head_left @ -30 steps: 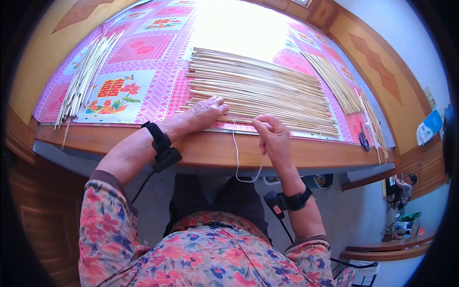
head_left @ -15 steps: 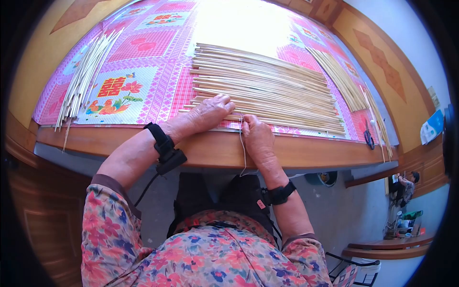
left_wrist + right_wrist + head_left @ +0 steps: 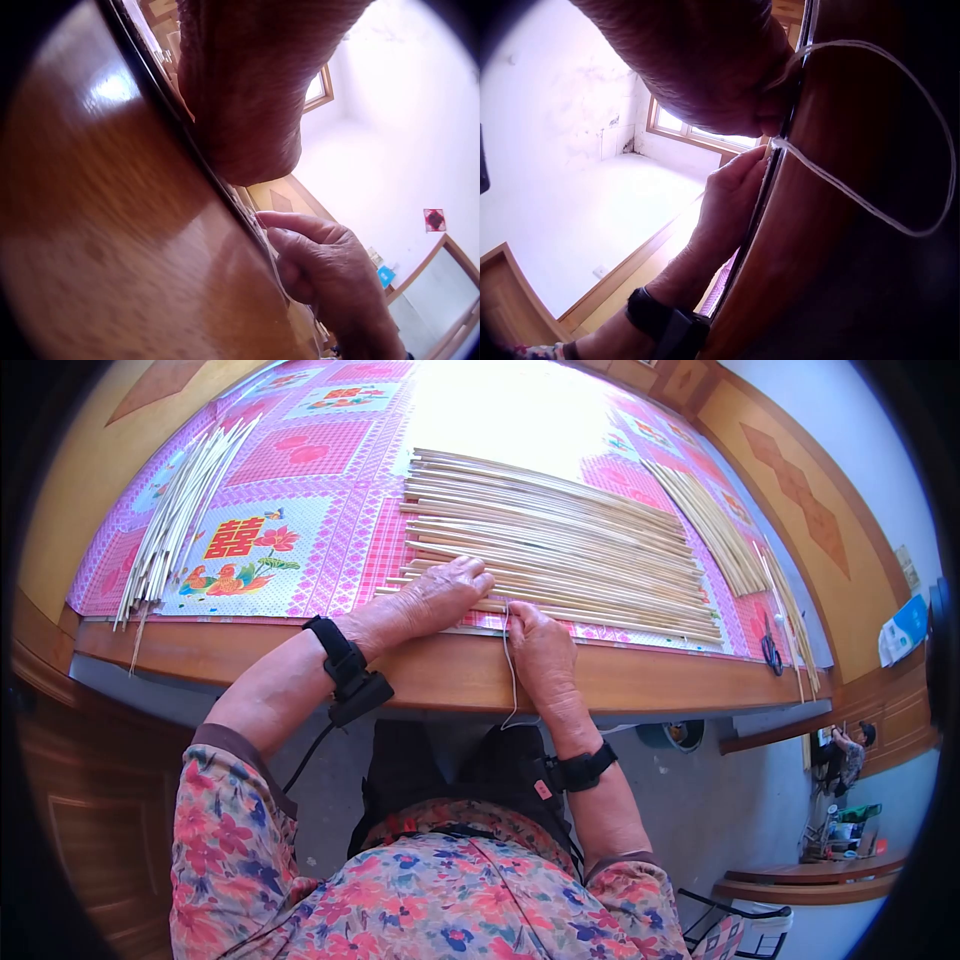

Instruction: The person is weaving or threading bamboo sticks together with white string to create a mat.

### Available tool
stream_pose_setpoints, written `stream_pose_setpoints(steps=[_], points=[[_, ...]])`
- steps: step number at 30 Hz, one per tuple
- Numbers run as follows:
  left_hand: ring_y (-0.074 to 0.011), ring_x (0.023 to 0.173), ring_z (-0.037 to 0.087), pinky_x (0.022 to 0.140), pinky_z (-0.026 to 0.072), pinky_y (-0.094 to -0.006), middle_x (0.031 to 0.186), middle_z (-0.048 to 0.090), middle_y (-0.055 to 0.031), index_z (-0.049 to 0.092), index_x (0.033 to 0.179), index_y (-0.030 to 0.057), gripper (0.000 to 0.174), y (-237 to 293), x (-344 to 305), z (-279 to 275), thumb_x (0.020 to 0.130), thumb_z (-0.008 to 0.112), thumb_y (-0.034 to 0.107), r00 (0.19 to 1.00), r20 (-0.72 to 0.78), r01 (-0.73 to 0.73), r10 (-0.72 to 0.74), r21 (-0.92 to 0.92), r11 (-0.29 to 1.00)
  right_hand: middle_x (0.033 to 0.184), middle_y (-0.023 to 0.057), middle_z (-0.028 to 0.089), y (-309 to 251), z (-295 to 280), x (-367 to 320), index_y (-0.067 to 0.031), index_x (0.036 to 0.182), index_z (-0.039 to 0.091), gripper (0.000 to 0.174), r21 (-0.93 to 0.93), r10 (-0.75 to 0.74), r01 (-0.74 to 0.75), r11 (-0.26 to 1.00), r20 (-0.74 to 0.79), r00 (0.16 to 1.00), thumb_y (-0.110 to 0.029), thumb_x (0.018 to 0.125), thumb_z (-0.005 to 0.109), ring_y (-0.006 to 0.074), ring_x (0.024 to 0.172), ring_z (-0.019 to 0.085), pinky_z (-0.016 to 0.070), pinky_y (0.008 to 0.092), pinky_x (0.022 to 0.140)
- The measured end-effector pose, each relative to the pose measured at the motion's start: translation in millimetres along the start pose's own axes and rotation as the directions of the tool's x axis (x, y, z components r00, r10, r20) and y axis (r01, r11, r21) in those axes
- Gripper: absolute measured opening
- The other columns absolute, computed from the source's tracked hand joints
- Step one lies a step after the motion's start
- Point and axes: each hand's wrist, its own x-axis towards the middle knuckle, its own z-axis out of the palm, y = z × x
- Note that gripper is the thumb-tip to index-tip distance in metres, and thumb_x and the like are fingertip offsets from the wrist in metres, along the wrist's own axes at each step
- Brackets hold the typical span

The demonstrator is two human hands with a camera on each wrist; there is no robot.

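Many thin wooden sticks (image 3: pixel 560 540) lie side by side in a flat row on the table. My left hand (image 3: pixel 440 595) rests over the near left end of the row, its bent fingers gripping the nearest stick (image 3: pixel 490 604). Close to its right, my right hand (image 3: pixel 545 652) pinches a white string (image 3: pixel 512 670) between thumb and forefinger at that stick. The string hangs in a loop below the table edge, and the right wrist view shows this string (image 3: pixel 870 202) meeting the stick beside the left fingertips. The right fingertips are partly hidden there.
A loose bundle of sticks (image 3: pixel 185 510) lies at left on the patterned cloth (image 3: pixel 345 510), another bundle (image 3: pixel 705 525) at right. Scissors (image 3: pixel 771 650) lie near the right corner. The wooden table edge (image 3: pixel 440 670) runs before me. A person (image 3: pixel 848 755) sits in the background.
My right hand has moved left and turned, coming in with the string beside my left hand. The hanging loop has drawn narrower. Over the last half second, both hands barely move.
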Motion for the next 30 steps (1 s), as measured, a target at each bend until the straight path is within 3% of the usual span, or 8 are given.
stream_pose_setpoints(steps=[14, 23, 30], points=[[-0.032, 0.096, 0.052, 0.081, 0.0445, -0.0379, 0.096, 0.051, -0.0183, 0.049, 0.096, -0.0014, 0.02, -1.8, -0.3, 5.0, 0.076, 0.048, 0.004, 0.997, -0.068, -0.03, 0.032, 0.023, 0.999, 0.074, 0.0119, 0.062, 0.5, 1.8, 0.4, -0.0141, 0.096, 0.058, 0.019, -0.02, -0.018, 0.018, 1.0, 0.002, 1.0, -0.025, 0.084, 0.048, 0.0296, 0.069, 0.061, 0.0487, 0.0418, 0.061], [-0.0323, 0.095, 0.052, 0.08, 0.0451, -0.0376, 0.095, 0.051, -0.0181, 0.049, 0.095, -0.0012, 0.022, 0.2, -1.7, 6.3, 0.074, 0.049, 0.003, 0.986, -0.144, -0.074, 0.085, 0.083, 0.994, 0.076, 0.0132, 0.062, -3.8, 0.4, 0.8, -0.0128, 0.094, 0.059, 0.018, 0.06, 0.011, -0.009, 0.998, -0.028, 1.0, -0.024, 0.084, 0.049, 0.0314, 0.07, 0.06, 0.0481, 0.042, 0.062], [-0.0307, 0.095, 0.052, 0.079, 0.0461, -0.0363, 0.096, 0.051, -0.0182, 0.051, 0.096, -0.0039, 0.024, 2.0, -2.5, 5.1, 0.074, 0.049, 0.004, 0.994, -0.091, -0.055, 0.062, 0.076, 0.996, 0.073, 0.015, 0.062, -9.6, 3.9, 1.3, -0.0122, 0.095, 0.058, 0.019, 0.037, 0.064, -0.064, 0.997, -0.009, 0.998, -0.025, 0.085, 0.048, 0.0322, 0.069, 0.061, 0.0478, 0.0425, 0.061]])
